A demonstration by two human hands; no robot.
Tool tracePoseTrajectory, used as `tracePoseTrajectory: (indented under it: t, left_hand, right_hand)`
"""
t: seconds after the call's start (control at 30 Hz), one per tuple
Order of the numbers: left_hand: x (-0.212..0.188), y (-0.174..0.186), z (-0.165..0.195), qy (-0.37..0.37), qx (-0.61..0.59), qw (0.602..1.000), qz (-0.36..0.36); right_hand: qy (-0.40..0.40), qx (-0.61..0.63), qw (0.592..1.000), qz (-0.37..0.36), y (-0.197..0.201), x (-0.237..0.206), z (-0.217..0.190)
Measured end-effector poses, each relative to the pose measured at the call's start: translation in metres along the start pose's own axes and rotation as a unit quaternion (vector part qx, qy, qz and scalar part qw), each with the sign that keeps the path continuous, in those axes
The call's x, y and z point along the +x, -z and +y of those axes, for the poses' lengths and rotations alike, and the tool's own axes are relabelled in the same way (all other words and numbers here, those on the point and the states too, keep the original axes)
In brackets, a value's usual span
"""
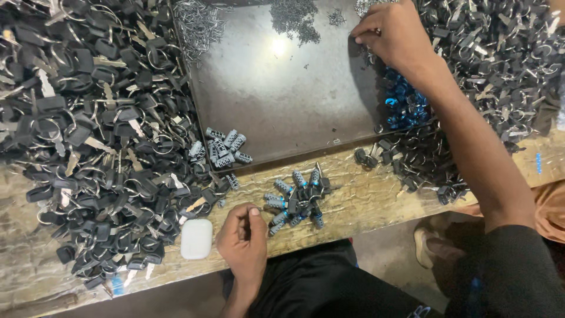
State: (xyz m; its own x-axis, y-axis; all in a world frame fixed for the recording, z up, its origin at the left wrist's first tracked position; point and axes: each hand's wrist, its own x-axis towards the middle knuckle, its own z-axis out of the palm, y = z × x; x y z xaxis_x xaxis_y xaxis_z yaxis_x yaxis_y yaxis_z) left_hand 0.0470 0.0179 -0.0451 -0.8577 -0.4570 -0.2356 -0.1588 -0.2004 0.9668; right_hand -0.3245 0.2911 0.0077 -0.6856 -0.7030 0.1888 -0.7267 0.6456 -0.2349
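Left hand (244,238): loosely curled at the near edge of wooden surface (353,203), fingertips pinched, contents not discernible; just beside small heap of grey lock cylinders (296,200) and white earbud case (196,239). Right hand (393,36): reaching to far right corner of dark metal tray (282,100), fingers down among small metal parts; grasp not discernible. Black-headed keys (94,135) piled left.

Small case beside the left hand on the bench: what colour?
White case, plain, seen in the head view.
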Motion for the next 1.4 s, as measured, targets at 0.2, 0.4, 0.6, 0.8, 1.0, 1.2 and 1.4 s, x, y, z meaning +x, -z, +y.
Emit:
tracePoseTrajectory:
  t: [0.2,0.4,0.6,0.8,1.0,1.2,1.4]
  left_hand:
    - [0.006,0.000,-0.004,-0.002,-0.027,1.000,0.001]
    - [0.009,0.002,-0.005,-0.012,-0.012,1.000,0.002]
    - [0.011,0.001,-0.006,0.001,-0.035,0.999,0.011]
    - [0.010,0.000,0.013,0.055,-0.154,0.986,-0.028]
    - [-0.015,-0.023,0.039,0.171,-0.311,0.927,-0.119]
    - [-0.019,-0.033,0.049,0.146,-0.290,0.940,-0.108]
    - [-0.031,-0.029,0.050,0.065,-0.169,0.977,-0.111]
  right_hand:
    - [-0.014,0.014,0.997,0.068,0.002,0.003,-0.010]
    - [-0.020,-0.029,0.997,0.070,-0.005,0.015,-0.015]
    - [0.008,-0.050,0.997,0.060,-0.001,0.018,-0.020]
    - [-0.089,0.133,0.981,0.112,0.041,-0.049,-0.146]
    - [-0.029,0.263,0.961,0.075,0.026,-0.120,-0.289]
    - [-0.046,0.174,0.957,0.229,-0.011,-0.117,-0.315]
    - [-0.049,0.149,0.968,0.194,-0.013,-0.131,-0.323]
